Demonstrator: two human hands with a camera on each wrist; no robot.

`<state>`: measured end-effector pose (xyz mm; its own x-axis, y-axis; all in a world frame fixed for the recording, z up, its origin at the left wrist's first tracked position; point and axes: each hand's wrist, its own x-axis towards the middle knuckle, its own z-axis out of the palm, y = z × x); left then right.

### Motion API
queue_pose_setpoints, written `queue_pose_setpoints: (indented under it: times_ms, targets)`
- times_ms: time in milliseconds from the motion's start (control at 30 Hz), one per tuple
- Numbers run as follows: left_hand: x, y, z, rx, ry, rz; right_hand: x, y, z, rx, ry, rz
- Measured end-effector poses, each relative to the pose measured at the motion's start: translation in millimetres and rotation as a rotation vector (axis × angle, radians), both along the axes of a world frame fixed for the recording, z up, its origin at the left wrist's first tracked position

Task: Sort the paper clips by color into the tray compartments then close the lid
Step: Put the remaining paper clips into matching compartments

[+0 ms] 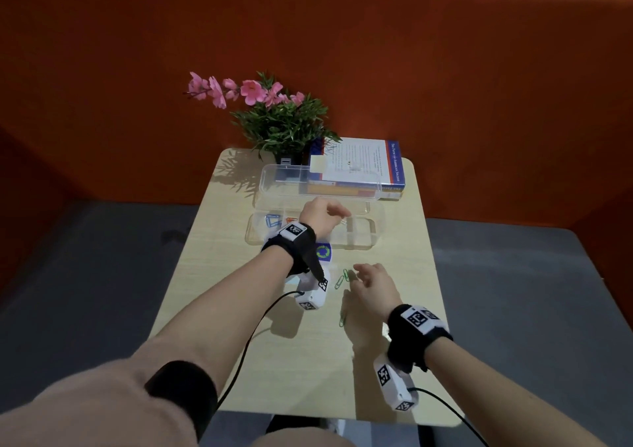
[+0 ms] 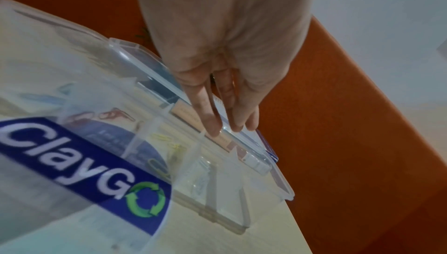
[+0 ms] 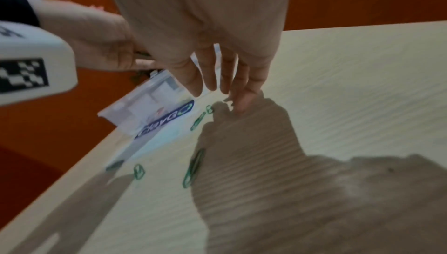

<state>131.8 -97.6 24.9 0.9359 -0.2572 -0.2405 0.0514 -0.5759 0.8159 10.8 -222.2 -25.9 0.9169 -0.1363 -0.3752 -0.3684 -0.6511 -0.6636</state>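
Observation:
The clear tray (image 1: 373,237) lies mid-table with its lid (image 1: 322,179) standing open behind it. Blue clips (image 1: 272,222), red clips (image 2: 113,115), yellow clips (image 2: 169,143) and pale clips (image 2: 200,178) lie in separate compartments. My left hand (image 1: 323,215) hovers over the tray's middle. Its fingers (image 2: 214,124) hang straight toward the back wall and hold nothing that I can see. My right hand (image 1: 368,284) reaches down to the table with straight fingers (image 3: 244,101). They are beside two green clips (image 1: 342,280). Several more green clips (image 3: 193,166) lie loose nearby.
A blue ClayGo label (image 1: 323,252) lies on the table in front of the tray. A book (image 1: 363,165) and a potted plant (image 1: 281,121) with pink flowers stand behind the lid. The small wooden table (image 1: 308,361) is edged by orange seating.

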Motion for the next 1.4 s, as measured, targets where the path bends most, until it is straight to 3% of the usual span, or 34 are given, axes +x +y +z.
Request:
queue_pose_setpoints:
  times_ms: [167,267,500,633,767,933,1100,1233,1400]
  targets:
    - [-27.3,29.2,0.1,-0.053,-0.078,0.094,2.7,22.8,-10.2,-0.328,-0.04,0.298]
    - [-47.8,56.6,-18.6,0.053,-0.109,0.135,3.9,26.9,-11.0,-0.449,-0.076,0.448]
    - [-75.2,117.2,-65.1,0.406,-0.117,0.086,9.1,25.7,-7.7,-0.496,-0.061,0.566]
    - [-81.9,137.1,-74.6,0.4,-0.109,0.1,9.6,23.9,-5.9,-0.471,-0.087,0.563]
    - [-88.5,140.2,-77.5,0.477,-0.143,-0.029,12.0,20.0,-4.8,-0.456,-0.088,0.594]
    - [-87.8,126.1,-70.0,0.573,-0.194,-0.212,11.5,17.3,-4.3,-0.38,-0.065,0.526]
    - [-78.0,109.1,-57.3,0.707,-0.155,-0.264,13.1,8.8,-6.7,-0.127,-0.01,0.193]
    - [-77.3,104.5,-59.3,0.746,-0.137,-0.278,12.2,-5.4,-6.5,0.061,0.029,0.026]
    - [-82.2,99.9,-63.4,0.771,-0.126,-0.219,1.3,-14.8,-6.4,0.01,0.036,-0.045]
